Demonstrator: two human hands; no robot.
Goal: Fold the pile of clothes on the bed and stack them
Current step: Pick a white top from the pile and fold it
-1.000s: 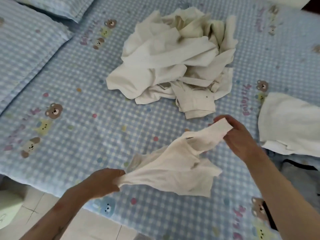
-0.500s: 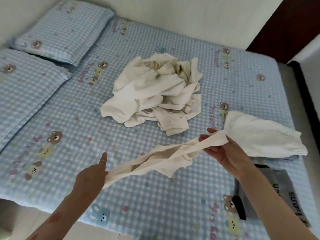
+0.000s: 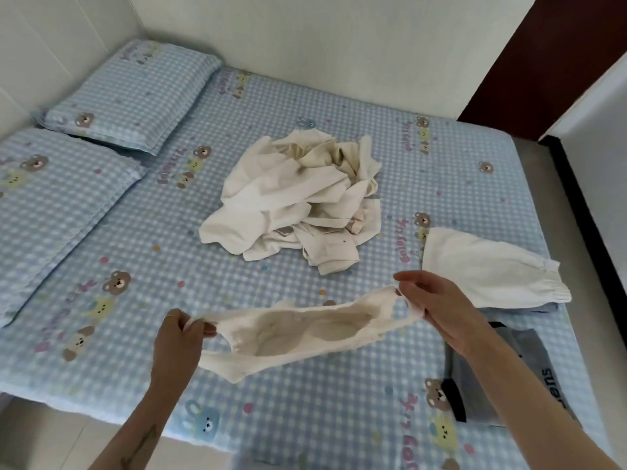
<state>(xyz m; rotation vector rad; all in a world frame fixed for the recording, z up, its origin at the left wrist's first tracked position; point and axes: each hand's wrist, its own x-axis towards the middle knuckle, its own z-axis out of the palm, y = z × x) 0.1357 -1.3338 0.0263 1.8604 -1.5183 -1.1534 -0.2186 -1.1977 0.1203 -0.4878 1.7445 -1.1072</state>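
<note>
I hold a small cream garment (image 3: 298, 334) stretched out just above the bed (image 3: 339, 418), its opening facing me. My left hand (image 3: 178, 337) pinches its left end and my right hand (image 3: 431, 307) pinches its right end. Behind it, mid-bed, lies a crumpled pile of cream and white clothes (image 3: 298, 205). A folded white piece (image 3: 485, 269) with an elastic cuff rests at the right, on top of something grey-blue.
A folded grey garment (image 3: 509, 371) with dark trim and lettering lies near the bed's right front, partly behind my right forearm. Two checked pillows (image 3: 132, 96) (image 3: 51, 198) sit at the far left. White walls stand behind, a dark door at right, floor tiles below.
The view lifted to show more of the bed. The twisted garment between my hands has been spread open and held wider apart and flatter.
</note>
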